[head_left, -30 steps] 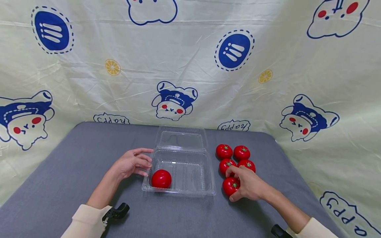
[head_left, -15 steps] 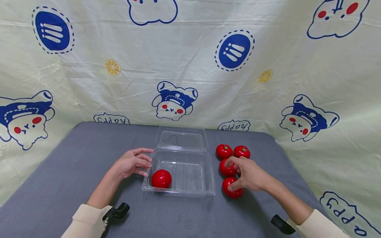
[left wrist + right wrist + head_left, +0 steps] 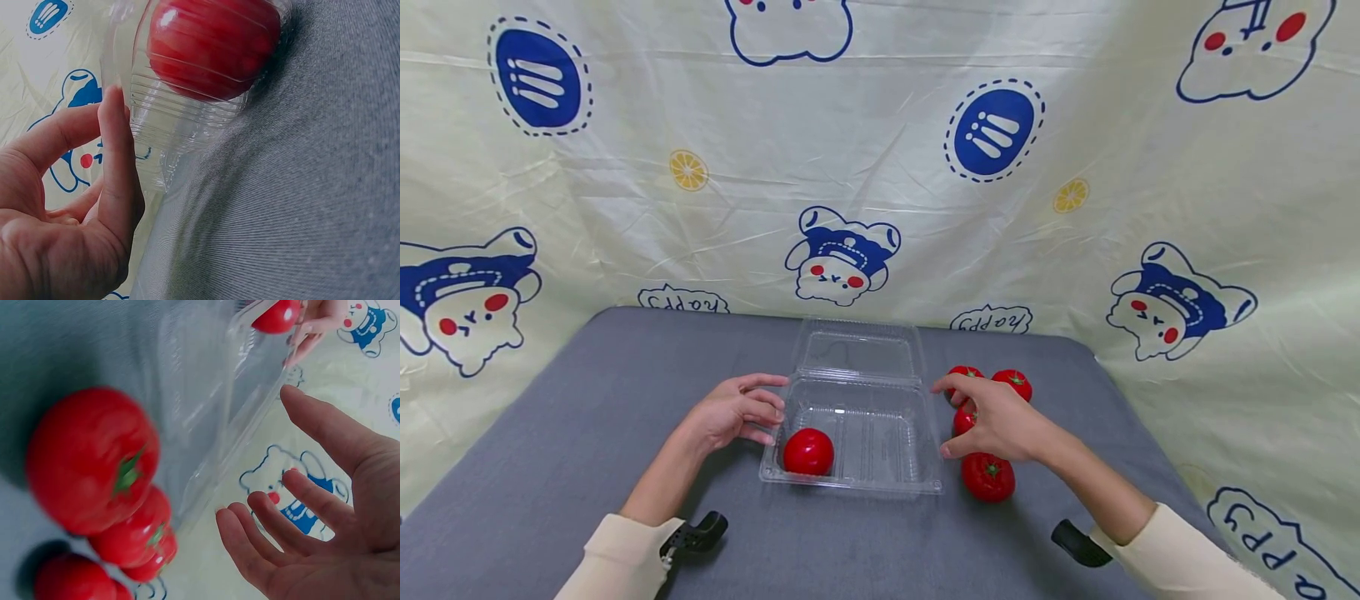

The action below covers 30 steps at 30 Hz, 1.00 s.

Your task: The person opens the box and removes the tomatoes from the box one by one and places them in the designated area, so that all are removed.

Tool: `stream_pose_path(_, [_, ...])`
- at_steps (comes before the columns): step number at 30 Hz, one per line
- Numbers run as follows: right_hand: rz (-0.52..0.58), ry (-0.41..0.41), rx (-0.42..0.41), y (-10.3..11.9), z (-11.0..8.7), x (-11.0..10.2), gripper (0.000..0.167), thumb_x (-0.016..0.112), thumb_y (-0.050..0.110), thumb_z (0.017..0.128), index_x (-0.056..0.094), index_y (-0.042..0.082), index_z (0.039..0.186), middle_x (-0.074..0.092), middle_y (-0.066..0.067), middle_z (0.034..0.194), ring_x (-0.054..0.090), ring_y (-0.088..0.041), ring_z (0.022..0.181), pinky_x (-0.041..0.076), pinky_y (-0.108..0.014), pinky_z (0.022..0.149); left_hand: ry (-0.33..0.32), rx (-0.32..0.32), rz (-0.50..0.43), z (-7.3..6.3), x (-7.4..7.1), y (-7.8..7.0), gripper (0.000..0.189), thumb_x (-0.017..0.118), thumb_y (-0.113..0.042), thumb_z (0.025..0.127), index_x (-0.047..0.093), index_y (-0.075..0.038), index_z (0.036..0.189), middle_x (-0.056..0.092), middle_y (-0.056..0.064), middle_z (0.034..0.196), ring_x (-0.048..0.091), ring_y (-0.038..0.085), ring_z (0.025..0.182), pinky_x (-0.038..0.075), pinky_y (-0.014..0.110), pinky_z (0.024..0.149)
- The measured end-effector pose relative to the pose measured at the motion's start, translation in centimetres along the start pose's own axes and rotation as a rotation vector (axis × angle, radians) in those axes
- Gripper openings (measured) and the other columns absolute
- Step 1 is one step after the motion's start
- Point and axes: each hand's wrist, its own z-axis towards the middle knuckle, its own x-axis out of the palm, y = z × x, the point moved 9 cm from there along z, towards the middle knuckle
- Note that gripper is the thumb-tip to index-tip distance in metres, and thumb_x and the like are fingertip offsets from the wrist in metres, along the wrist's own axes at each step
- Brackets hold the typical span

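Note:
A clear plastic clamshell box (image 3: 880, 481) lies with its lid (image 3: 859, 348) folded back. One red tomato (image 3: 808, 452) sits in its front left corner. My left hand (image 3: 726, 412) rests against the box's left wall with loosely bent fingers; in the left wrist view, fingertips (image 3: 114, 103) meet the clear plastic. My right hand (image 3: 996, 417) hovers between the box's right side and a group of tomatoes, thumb and fingers spread and holding nothing, as the right wrist view confirms. The nearest tomato (image 3: 988, 477) is by itself at the front. Others are partly hidden behind my right hand.
Two tomatoes, one at the back right (image 3: 1012, 383), stand behind my right hand. Grey cloth (image 3: 587, 442) covers the table. A pale printed curtain (image 3: 880, 150) hangs at the back and sides. Black straps (image 3: 696, 533) sit at both cuffs.
My right hand has come off the front tomato and moved up and left toward the box's right edge. The front tomato has shifted slightly. My left hand has stayed in place.

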Motion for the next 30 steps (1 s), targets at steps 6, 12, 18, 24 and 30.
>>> stream_pose_path(6, [0.043,0.018,-0.063,2.2,1.2,0.9,0.079,0.094,0.026,0.068,0.058,0.021,0.138,0.065,-0.012,0.125,0.062,-0.029,0.111,0.062,-0.034,0.072,-0.001,0.000,-0.004,0.0,0.1,0.0,0.061,0.065,-0.001,0.092,0.042,0.003,0.148,0.071,0.003,0.092,0.069,0.014,0.074,0.064,0.036,0.065])
stream_pose_path(12, [0.063,0.015,-0.083,3.8,2.3,1.9,0.075,0.093,0.025,0.069,0.060,0.021,0.137,0.067,-0.009,0.124,0.064,-0.028,0.110,0.061,-0.032,0.074,-0.003,0.001,-0.007,0.0,0.1,0.0,0.060,0.065,-0.002,0.092,0.043,0.002,0.148,0.071,0.005,0.094,0.069,0.015,0.074,0.064,0.036,0.065])
stream_pose_path(18, [0.098,0.029,-0.096,5.2,3.4,3.2,0.073,0.091,0.025,0.072,0.060,0.021,0.138,0.067,-0.009,0.124,0.065,-0.028,0.110,0.061,-0.033,0.076,-0.001,0.003,-0.010,0.0,0.0,-0.1,0.060,0.065,-0.001,0.092,0.042,0.003,0.147,0.071,0.004,0.093,0.069,0.015,0.074,0.064,0.036,0.065])
stream_pose_path(24, [0.155,0.063,-0.109,6.7,4.3,4.8,0.067,0.089,0.026,0.077,0.060,0.022,0.138,0.067,-0.007,0.123,0.064,-0.029,0.112,0.061,-0.033,0.077,-0.001,0.001,-0.009,-0.1,0.0,-0.1,0.061,0.064,-0.001,0.092,0.042,0.003,0.148,0.071,0.004,0.093,0.069,0.015,0.074,0.064,0.036,0.065])
stream_pose_path(30, [0.181,0.093,-0.133,8.1,5.2,6.4,0.064,0.086,0.030,0.079,0.061,0.021,0.137,0.067,-0.011,0.126,0.064,-0.031,0.111,0.061,-0.034,0.076,-0.001,0.000,-0.005,0.0,0.0,-0.1,0.061,0.065,-0.001,0.091,0.043,0.003,0.148,0.071,0.004,0.094,0.069,0.015,0.074,0.064,0.036,0.065])
